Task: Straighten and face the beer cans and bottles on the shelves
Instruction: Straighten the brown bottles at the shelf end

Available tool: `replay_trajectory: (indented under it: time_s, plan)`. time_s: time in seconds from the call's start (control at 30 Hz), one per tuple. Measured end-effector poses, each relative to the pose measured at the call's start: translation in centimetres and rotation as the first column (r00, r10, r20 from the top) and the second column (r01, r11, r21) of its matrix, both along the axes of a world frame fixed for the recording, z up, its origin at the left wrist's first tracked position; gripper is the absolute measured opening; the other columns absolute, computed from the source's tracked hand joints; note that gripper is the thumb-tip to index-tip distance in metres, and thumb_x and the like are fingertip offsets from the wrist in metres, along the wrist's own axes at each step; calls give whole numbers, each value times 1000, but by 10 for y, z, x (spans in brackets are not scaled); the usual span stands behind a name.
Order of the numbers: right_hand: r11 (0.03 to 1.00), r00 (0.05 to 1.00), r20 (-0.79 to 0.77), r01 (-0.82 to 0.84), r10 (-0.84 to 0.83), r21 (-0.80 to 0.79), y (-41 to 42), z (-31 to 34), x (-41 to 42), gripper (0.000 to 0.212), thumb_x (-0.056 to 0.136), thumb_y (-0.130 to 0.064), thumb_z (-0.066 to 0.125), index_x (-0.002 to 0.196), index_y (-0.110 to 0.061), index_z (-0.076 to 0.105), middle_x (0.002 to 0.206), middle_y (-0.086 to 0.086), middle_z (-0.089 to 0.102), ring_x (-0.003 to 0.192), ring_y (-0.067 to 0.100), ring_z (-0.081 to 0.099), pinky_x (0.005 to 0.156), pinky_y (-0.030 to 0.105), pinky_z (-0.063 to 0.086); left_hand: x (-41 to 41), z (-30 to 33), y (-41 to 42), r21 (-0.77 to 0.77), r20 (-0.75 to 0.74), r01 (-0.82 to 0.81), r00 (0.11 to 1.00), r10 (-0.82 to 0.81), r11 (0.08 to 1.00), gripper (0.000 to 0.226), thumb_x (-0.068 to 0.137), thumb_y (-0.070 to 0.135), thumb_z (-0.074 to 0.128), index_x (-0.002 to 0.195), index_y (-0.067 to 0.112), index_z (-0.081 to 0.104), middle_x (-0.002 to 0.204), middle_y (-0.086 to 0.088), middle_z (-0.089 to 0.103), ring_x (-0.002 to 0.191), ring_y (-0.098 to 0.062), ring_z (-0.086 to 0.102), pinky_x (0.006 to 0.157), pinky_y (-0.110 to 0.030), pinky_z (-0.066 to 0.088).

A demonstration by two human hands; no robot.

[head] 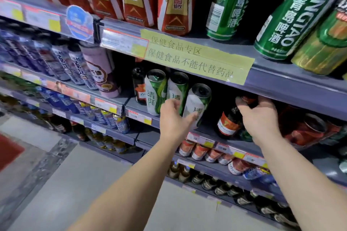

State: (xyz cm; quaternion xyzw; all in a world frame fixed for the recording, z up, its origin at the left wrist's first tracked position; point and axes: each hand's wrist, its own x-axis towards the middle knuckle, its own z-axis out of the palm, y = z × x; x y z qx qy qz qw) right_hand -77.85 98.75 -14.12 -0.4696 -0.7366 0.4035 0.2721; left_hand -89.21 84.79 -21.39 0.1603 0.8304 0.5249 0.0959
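Three white-and-green beer cans stand in a row on the middle shelf [208,134]: one on the left [155,91], one in the middle [178,86], one on the right [198,101]. My left hand [173,121] hovers in front of them, fingers apart, its thumb against the right can. To the right stands a brown beer bottle [229,124] with a red-and-white label. My right hand [260,117] is closed over its neck and cap. Another brown bottle [139,88] stands left of the cans.
Green Tsingtao cans [298,17] and red-gold bottles [174,3] fill the shelf above, behind a yellow paper sign [197,56]. Red cans [308,129] lie right of the held bottle. Lower shelves hold more cans [199,151] and bottles. Grey floor [75,184] is at lower left.
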Motion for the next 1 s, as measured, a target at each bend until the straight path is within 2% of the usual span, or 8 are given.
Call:
replay_trajectory:
  time_s: [0.1,0.2,0.37,0.43,0.53,0.6,0.8,1.0]
  plan:
    - [990,996,56,-80,74,115,-11,-1,6,34,88,-35,66,80,-8,47,63,11,51,61,29,48,63,35,37,-29,11,-40,259,-35,-247,964,264,934,16,87,21,64,93,20,50,89,2,52,79,-12,51,73,-28,44]
    - [984,986,130,-124,107,129,-21,1,1,46,88,-40,64,68,-5,41,54,16,47,56,34,49,56,40,38,-77,17,-65,321,52,-444,890,452,837,15,88,20,61,99,19,52,97,0,56,85,-11,54,83,-32,48]
    - [991,974,193,-127,116,50,-19,7,-17,46,90,-39,62,65,-4,47,58,17,48,55,31,46,51,33,32,-128,19,-67,238,122,-290,956,267,927,56,88,28,64,139,16,43,138,-4,49,126,-18,47,108,-35,39]
    - [995,983,162,-98,92,29,-16,5,-22,44,90,-37,64,77,5,56,70,22,54,66,38,54,59,35,36,-140,22,-62,247,132,-214,974,186,945,64,87,29,64,144,16,38,144,-3,45,131,-17,43,110,-34,36]
    - [998,991,120,-69,67,14,-12,-2,-29,35,85,-36,70,97,-4,62,89,14,60,91,36,61,76,37,44,-155,25,-51,310,166,-148,981,100,939,74,78,39,71,142,16,42,139,-2,53,128,-17,50,108,-39,42]
    - [998,991,115,-64,63,7,-8,-7,-31,36,83,-38,73,103,-9,64,98,12,64,95,32,62,82,39,48,-160,31,-42,370,177,-96,984,32,924,61,82,24,72,136,10,49,130,-5,61,119,-17,59,102,-37,47]
    - [998,994,87,-63,62,12,-6,-13,-31,33,81,-38,74,101,-16,62,94,12,66,88,29,62,82,40,52,-162,46,-25,274,40,-42,999,33,961,34,88,8,67,121,2,62,110,2,62,94,-5,59,69,-1,43]
    - [995,994,67,-94,92,29,-7,-12,-26,30,80,-35,75,99,-24,55,96,0,62,91,21,58,80,31,45,-148,47,-65,137,-14,-96,995,99,986,36,81,20,75,114,13,62,102,4,67,92,-13,64,76,-21,54]
